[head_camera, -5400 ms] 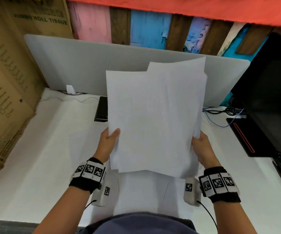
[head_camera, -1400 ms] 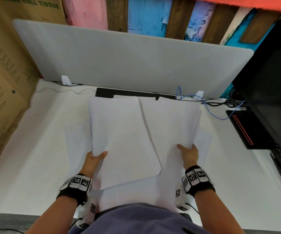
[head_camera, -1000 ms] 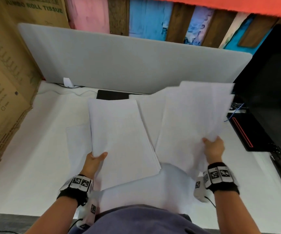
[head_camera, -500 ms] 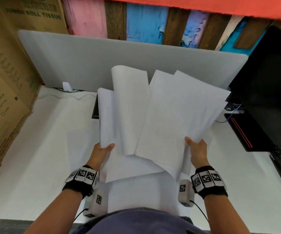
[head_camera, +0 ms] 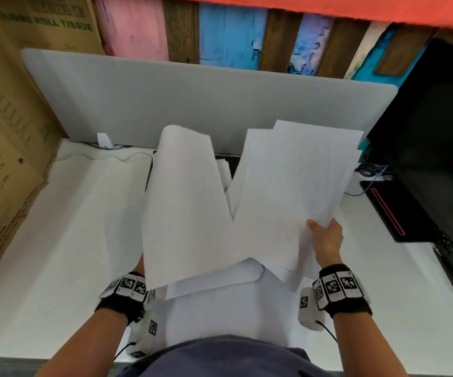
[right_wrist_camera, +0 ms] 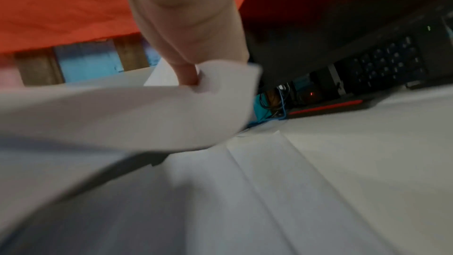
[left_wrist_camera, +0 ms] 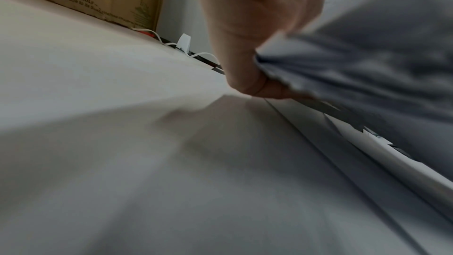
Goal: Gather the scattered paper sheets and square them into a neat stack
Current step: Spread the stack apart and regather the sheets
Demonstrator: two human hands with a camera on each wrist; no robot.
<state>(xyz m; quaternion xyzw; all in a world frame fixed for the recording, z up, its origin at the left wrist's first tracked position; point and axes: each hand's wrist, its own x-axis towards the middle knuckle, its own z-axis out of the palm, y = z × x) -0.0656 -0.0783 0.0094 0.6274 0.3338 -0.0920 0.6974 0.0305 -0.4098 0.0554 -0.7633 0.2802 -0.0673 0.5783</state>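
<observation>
I hold two bundles of white paper sheets above the white table (head_camera: 56,240). The left bundle (head_camera: 187,213) stands upright with its top curling forward. It hides my left hand in the head view. In the left wrist view my left hand (left_wrist_camera: 257,82) grips that bundle's uneven edge (left_wrist_camera: 355,61). The right bundle (head_camera: 296,191) leans right, fanned at the top. My right hand (head_camera: 324,238) pinches its lower right edge, thumb on top (right_wrist_camera: 187,73). The bundles overlap at their lower ends. More sheets (head_camera: 219,317) lie flat on the table below.
Cardboard boxes (head_camera: 7,148) line the left side. A grey divider panel (head_camera: 192,104) stands across the back. At the right are a black monitor (head_camera: 432,137), a black device with a red stripe (head_camera: 388,210) and tangled cables (head_camera: 369,170).
Both bundles have come up off the table. The right hand swung its bundle in beside the left one. The left bundle now covers my left hand and its top droops further.
</observation>
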